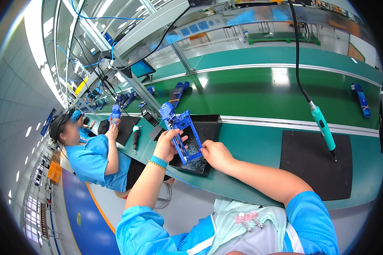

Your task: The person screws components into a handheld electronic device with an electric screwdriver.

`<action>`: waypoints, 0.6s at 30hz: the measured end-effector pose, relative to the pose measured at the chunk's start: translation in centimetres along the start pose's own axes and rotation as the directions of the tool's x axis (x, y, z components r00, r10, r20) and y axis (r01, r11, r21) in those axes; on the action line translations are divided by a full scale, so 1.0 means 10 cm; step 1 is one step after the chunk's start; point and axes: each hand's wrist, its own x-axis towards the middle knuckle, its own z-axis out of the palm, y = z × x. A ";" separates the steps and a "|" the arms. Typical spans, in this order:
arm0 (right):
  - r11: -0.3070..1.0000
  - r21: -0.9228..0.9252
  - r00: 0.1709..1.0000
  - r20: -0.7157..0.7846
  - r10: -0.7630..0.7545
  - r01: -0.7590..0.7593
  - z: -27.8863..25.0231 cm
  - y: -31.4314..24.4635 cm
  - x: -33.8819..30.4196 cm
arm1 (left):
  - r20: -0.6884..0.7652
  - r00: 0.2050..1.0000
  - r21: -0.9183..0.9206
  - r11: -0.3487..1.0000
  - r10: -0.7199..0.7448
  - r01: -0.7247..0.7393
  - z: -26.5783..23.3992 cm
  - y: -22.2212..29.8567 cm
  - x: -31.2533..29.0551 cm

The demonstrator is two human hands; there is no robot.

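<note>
The person's left hand [168,146] is closed around the left side of a blue plastic housing [183,121], an open frame with a wide solid end, held tilted above the bench. The right hand [217,155] pinches the housing's lower right edge between thumb and fingers. The housing is in front of the person, over a shallow black tray [210,127] in which many small blue-grey pieces [194,163] lie scattered, too small to identify. A teal wristband [159,161] and a gold-coloured beaded bracelet [157,165] circle the left wrist.

The tray sits on a green workbench [251,144]. To the right, a teal electric screwdriver [323,127] hangs from a black cable [298,63], bit downward, over a black rubber mat [315,178]; whether its tip touches the mat, I cannot tell. Beyond a metal rail runs a glossy green conveyor belt [251,95]. On it, a blue handheld device [178,93] with an orange band lies past the tray, and another blue unit [361,100], also banded, lies near the far right end.

To the left, a co-worker [95,155] in a light blue shirt and black cap holds up a blue device [115,111]. Between the co-worker and the tray, a second electric screwdriver [135,138], teal and black, stands near the bench's edge, with a monitor [142,68] farther back
</note>
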 end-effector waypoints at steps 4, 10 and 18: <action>0.996 0.029 0.996 -0.011 0.083 -0.083 -0.05 0.09 0.04 | 0.073 0.997 -0.099 0.995 0.025 -0.018 -0.10 -0.01 0.01; 0.988 0.085 0.991 0.028 0.130 -0.132 -0.12 0.18 0.09 | 0.373 0.924 -0.182 0.983 0.090 -0.022 -0.23 0.07 -0.09; 0.981 0.125 0.977 0.173 0.128 -0.151 -0.27 -0.01 0.10 | 0.432 0.900 -0.169 0.985 0.052 0.025 -0.27 0.05 -0.09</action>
